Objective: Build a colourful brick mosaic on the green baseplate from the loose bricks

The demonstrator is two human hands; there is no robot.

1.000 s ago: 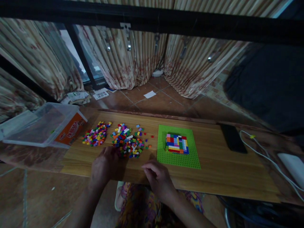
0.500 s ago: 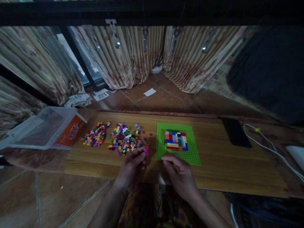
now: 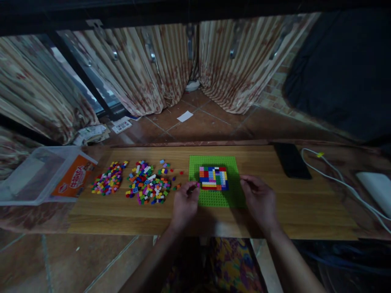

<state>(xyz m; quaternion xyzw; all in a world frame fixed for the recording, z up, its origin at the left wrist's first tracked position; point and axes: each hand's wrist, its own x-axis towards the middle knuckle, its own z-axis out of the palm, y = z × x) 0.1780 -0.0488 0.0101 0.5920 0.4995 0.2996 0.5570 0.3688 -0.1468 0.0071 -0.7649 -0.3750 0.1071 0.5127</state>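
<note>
A green baseplate lies flat near the middle of the wooden board. On it, toward its 12 o'clock half, sits a low square block of multicoloured bricks, pressed onto the studs. The left hand rests at the baseplate's 9 o'clock edge, its fingertips pinched together on a small pink brick held just beside the block's lower left corner; whether the brick touches the plate cannot be told. The right hand sits at the baseplate's 3 o'clock edge, fingers curled loosely inward toward the block; whether they hold anything cannot be told in the dim light. At 9 o'clock from the left hand, a loose heap of mixed bricks lies on the board, with a second, tighter heap farther out in the same direction, the two heaps apart. Beyond that, at the board's left end, a clear plastic tub with an orange label lies tipped on its side. At 2 o'clock from the right hand, a dark phone lies flat, with a white cable running beside it.
</note>
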